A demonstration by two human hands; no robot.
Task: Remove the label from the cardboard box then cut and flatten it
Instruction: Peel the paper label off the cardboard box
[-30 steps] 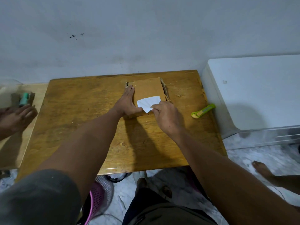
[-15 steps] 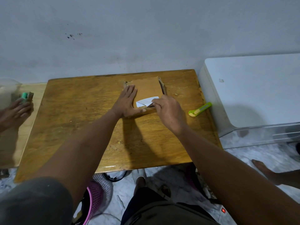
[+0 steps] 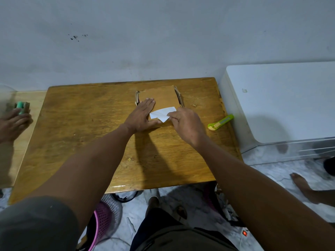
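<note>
Box (image 3: 159, 98) lies at the desk's (image 3: 81, 127) far middle under our flat left hand (image 3: 140, 115). Our right hand (image 3: 184, 122) pinches the label (image 3: 161, 114), which shows more white than half a second ago: peeling advances, cutter (image 3: 220, 122) untouched.

Bare wooden table (image 3: 76, 134) lies left of the cardboard box (image 3: 159, 98); a green utility knife (image 3: 220, 122) and white cabinet (image 3: 282, 98) crowd its right.
</note>
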